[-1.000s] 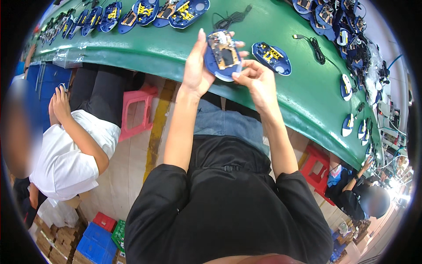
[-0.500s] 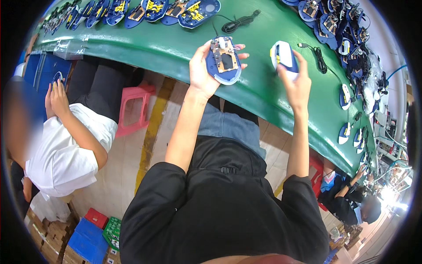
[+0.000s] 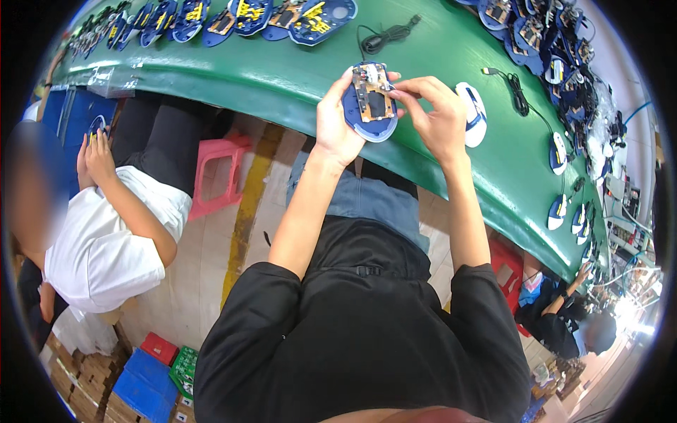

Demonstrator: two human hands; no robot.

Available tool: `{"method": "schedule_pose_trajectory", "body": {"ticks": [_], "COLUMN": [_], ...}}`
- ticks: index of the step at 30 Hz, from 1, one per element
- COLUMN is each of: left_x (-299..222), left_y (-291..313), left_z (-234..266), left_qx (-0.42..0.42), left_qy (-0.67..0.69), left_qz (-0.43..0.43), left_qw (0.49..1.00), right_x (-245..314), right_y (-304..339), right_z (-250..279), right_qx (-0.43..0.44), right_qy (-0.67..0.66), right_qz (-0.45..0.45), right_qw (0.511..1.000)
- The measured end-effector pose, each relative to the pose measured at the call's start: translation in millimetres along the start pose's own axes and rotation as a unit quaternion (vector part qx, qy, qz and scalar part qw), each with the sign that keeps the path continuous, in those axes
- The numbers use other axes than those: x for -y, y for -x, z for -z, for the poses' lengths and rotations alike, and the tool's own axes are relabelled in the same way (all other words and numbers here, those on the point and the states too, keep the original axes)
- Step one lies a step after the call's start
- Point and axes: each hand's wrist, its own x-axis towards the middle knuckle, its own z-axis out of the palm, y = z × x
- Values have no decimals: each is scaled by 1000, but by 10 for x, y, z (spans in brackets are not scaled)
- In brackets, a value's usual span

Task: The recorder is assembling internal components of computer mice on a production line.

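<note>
My left hand (image 3: 337, 127) is wrapped round an opened computer mouse base (image 3: 374, 129), dark blue with a pale rim, holding it above the table's near edge. A tan circuit board (image 3: 363, 113) with a black chip and a white part near its top is seated in it. From the far end of the base a black cable (image 3: 386, 39) runs to a bundle on the table. The fingertips of my right hand (image 3: 437, 116) are pinched together at the board's upper right edge; what is between them is too small to make out. Just right of that hand lies a white and blue mouse shell (image 3: 474, 116).
Opened mouse halves (image 3: 243, 15) line the far left of the green table (image 3: 233, 74), and more are heaped at the far right (image 3: 532, 35). Cabled mice (image 3: 559, 154) lie along the right. One person sits at left by a pink stool (image 3: 220, 176); another is at far right.
My right hand has let go of the white and blue mouse shell, leaving it on the table, and moved left to the board's edge. The mouse base has shifted slightly right and nearer.
</note>
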Motion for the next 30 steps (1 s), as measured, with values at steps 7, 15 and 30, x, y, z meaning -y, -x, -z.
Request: {"method": "schedule_pose_trajectory", "body": {"ticks": [7, 15, 30], "left_x": [-27, 98, 56], "left_y": [1, -44, -59], "left_z": [-29, -94, 7], "left_qx": [-58, -60, -57], "left_qy": [-119, -255, -176], "left_qz": [-51, -169, -106], "left_qw": [990, 950, 977], "right_x": [63, 499, -170], "right_y": [-107, 120, 367], "right_z": [23, -534, 268], "right_qx": [92, -158, -151], "right_qy": [-58, 109, 116], "right_qz": [-51, -54, -191], "right_qw": [993, 980, 963]}}
